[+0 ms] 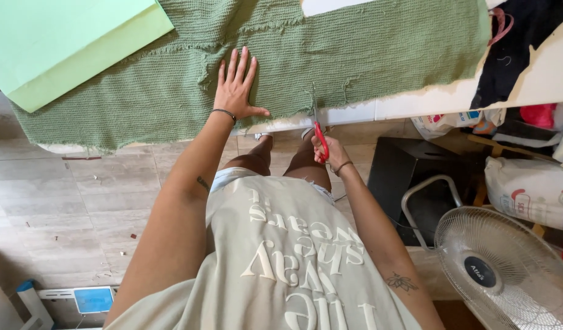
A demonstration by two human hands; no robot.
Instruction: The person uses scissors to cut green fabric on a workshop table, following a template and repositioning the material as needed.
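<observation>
From the head camera I look straight down my own arms at a table [538,79] covered by a green cloth [355,49]. My left hand [235,88] lies flat on the cloth, fingers spread and thumb out to the side. I judge it is pressing the weave down so it stays taut and does not slide. My right hand [330,150] sits just below the table edge, fingers closed through the red handles of the scissors [318,128]. The blades point up into the frayed near edge of the cloth. They are thin and partly lost against the weave, so I cannot tell how far apart they stand. The cut line falls just to the right of the flat hand, so the cloth is pinned close beside the blades.

A pale green sheet [67,43] rests on the cloth's far left corner, well clear of both hands. A white fan [507,275] stands on the floor at my right.
</observation>
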